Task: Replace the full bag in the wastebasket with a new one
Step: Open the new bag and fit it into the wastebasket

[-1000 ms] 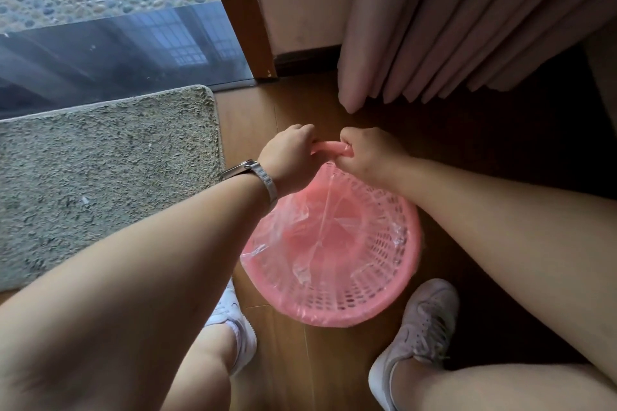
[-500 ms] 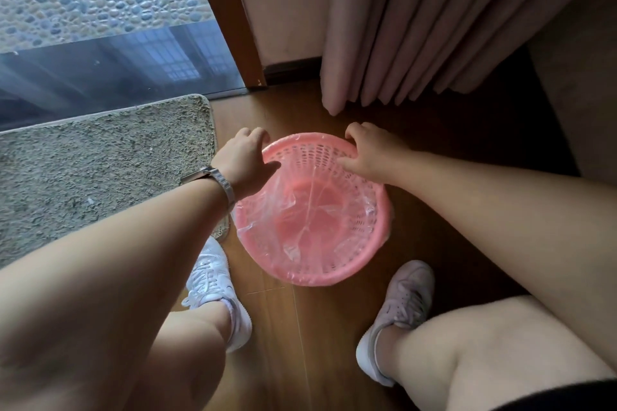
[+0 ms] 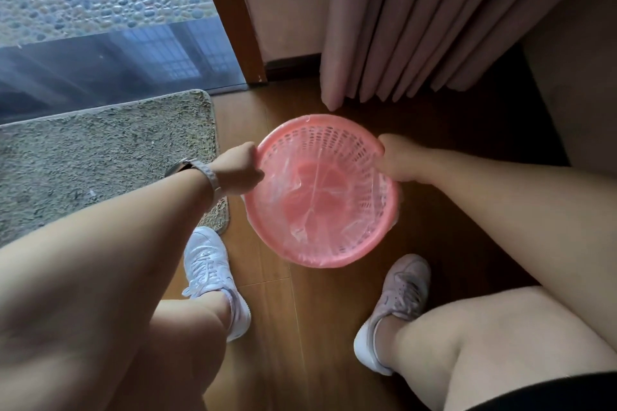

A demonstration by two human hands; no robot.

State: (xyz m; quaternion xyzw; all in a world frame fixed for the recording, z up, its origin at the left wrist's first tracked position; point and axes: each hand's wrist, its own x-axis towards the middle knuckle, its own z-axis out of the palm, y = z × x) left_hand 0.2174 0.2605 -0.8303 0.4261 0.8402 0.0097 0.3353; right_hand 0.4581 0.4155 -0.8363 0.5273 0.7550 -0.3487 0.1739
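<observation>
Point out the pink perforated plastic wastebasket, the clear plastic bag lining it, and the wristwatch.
pink perforated plastic wastebasket (image 3: 267, 237): head view, bare near-left rim.
clear plastic bag (image 3: 297, 230): head view, wrinkled film inside the near wall.
wristwatch (image 3: 209, 173): head view, band on the left wrist.

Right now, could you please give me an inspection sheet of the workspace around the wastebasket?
Surface: wooden floor, bare boards.
Job's things: pink wastebasket upright, clear bag lining it, nothing visible inside.
Clutter: nothing seen.
Grippers: left hand and right hand grip opposite sides of the rim.
Cables: nothing seen.
Surroundings: shaggy mat to the left, curtain and glass door beyond, shoes nearer the camera.
</observation>
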